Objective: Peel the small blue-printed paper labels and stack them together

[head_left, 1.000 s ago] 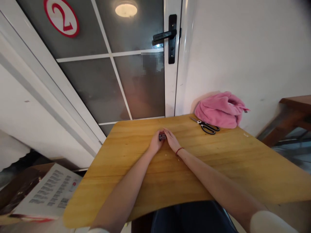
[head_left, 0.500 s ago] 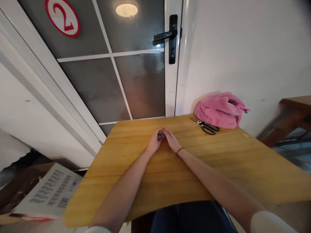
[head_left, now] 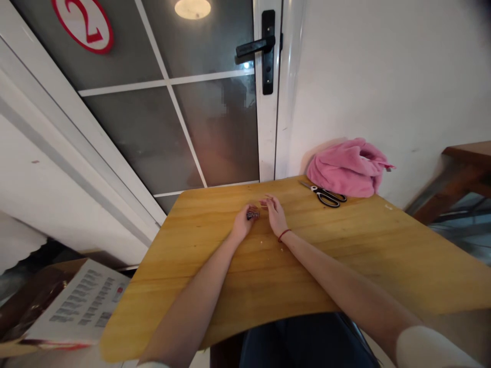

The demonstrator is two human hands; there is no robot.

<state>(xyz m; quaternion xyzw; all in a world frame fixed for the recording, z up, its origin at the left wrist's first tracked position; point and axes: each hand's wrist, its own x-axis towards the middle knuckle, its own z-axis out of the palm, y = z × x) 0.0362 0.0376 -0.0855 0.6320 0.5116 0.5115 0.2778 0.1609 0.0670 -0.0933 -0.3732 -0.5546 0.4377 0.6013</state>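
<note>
My left hand (head_left: 243,222) is closed around a small dark object with lighter marks (head_left: 251,215), low over the wooden table (head_left: 192,235). Fingers cover part of it, and it is too small for me to tell its kind. Just to the right, my right hand (head_left: 275,213) has its fingers stretched out and holds nothing that I can see. A gap separates it from the dark object. A red cord bracelet (head_left: 284,235) circles the right wrist.
Black-handled scissors (head_left: 326,197) lie at the back right, beside a pink fleecy cloth bundle (head_left: 347,171). Behind the table stands a glazed door with a black handle (head_left: 268,51). A box with a printed white flap (head_left: 79,301) sits at the lower left.
My right hand has come away from my left hand, moving right, and its fingers have straightened. The dark object stays in my left hand. The view has shifted slightly.
</note>
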